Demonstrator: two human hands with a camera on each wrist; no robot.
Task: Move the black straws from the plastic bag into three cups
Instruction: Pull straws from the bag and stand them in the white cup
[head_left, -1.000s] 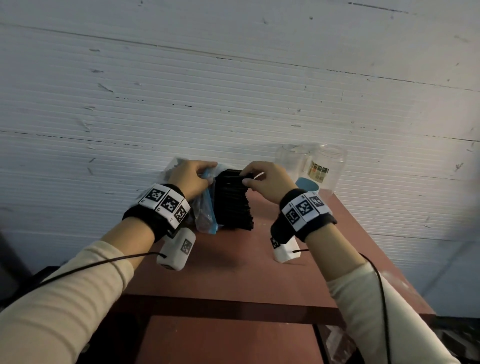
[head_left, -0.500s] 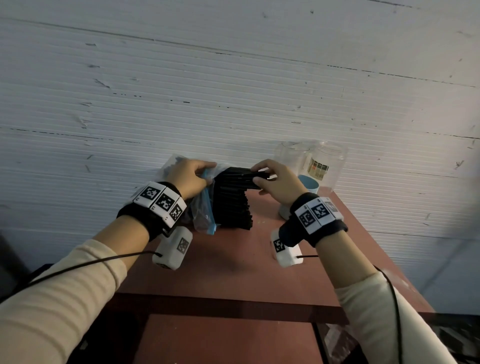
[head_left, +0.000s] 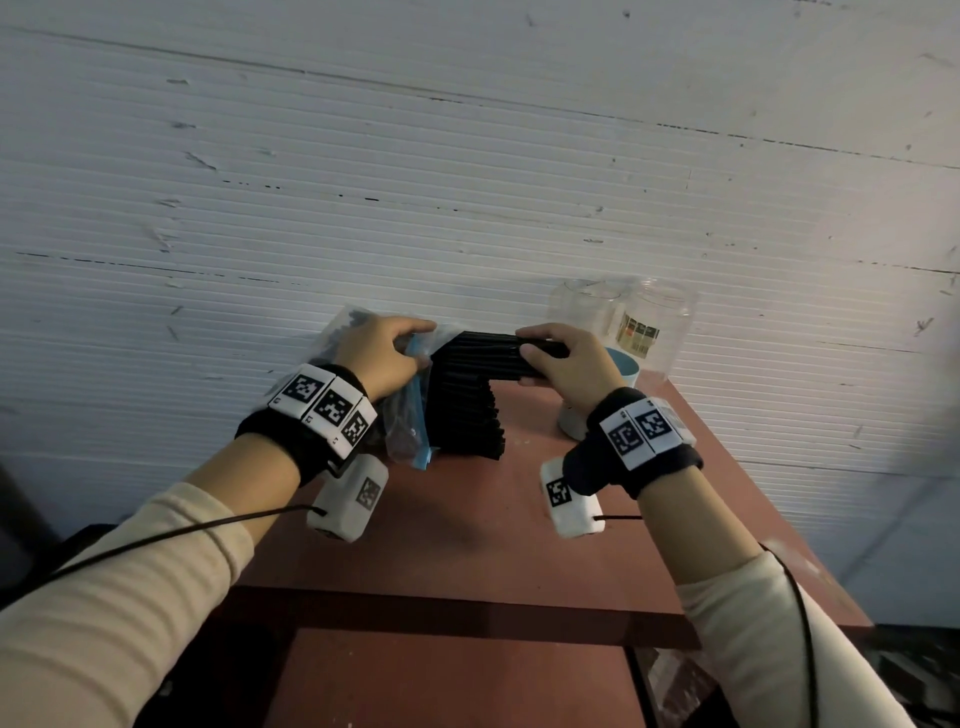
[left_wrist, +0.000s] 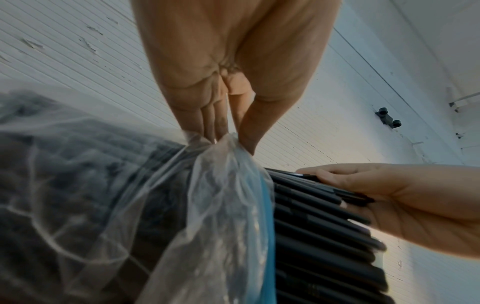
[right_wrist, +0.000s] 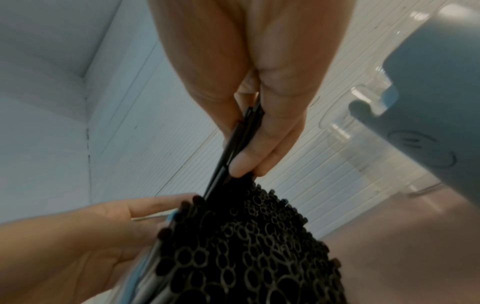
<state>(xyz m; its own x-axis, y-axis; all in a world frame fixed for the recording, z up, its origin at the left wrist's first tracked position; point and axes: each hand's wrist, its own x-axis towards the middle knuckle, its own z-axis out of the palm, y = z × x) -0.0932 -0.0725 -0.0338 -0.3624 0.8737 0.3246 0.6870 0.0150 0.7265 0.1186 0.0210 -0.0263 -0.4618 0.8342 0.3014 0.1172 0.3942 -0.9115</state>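
My left hand (head_left: 382, 353) pinches the gathered rim of the crinkled clear plastic bag with its blue zip strip (left_wrist: 215, 205); in the left wrist view my thumb and fingers (left_wrist: 207, 119) close on the film at its top. The bag lies under and behind that grip, against the white ribbed wall (head_left: 467, 182), on the reddish-brown table (head_left: 467, 519).

My right hand (head_left: 563, 364) grips a small bunch of thin black plastic straws (head_left: 483, 351), pinched between thumb and fingers at the top of the bundle. These few stick out further toward my right hand than the rest. The other straws sit stacked below my grip, their open round ends (right_wrist: 246, 246) facing my right wrist, their far ends inside the bag's mouth.

Just beyond my right hand stands a pale blue cup (head_left: 626, 366), partly hidden by my knuckles. Behind it, near the wall, are two clear plastic jars (head_left: 623, 317), one with a printed label.
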